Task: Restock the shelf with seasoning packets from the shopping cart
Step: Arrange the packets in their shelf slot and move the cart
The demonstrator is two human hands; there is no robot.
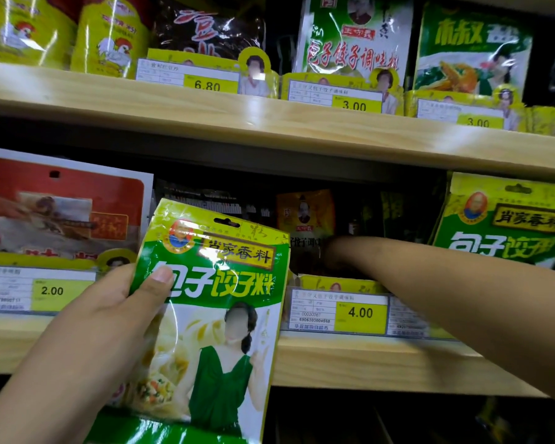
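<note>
- Our left hand [109,312] grasps a green dumpling-seasoning packet [212,322] by its left edge, thumb [156,283] pressed on the front, the packet upright in front of the lower wooden shelf [366,360].
- Our right arm [446,283] reaches deep into that shelf, to the right of the held packet; the hand itself is lost in the dark recess, so we cannot tell whether it is released or gripping anything.
- Just beyond where the right arm disappears stands a yellow-orange packet [305,213] at the back of the shelf.
- Right of that arm, a matching green packet [507,222] leans on the same shelf.
- Left of our left hand, a red packet [61,203] stands behind a 2.00 price tag [52,290].
- Between our two arms, a 4.00 price tag [361,312] sits on the shelf edge.
- Above both hands, the upper shelf [269,123] holds yellow chicken-print bags [109,36], a dark packet [209,30] and green-and-white seasoning packets [356,36].
</note>
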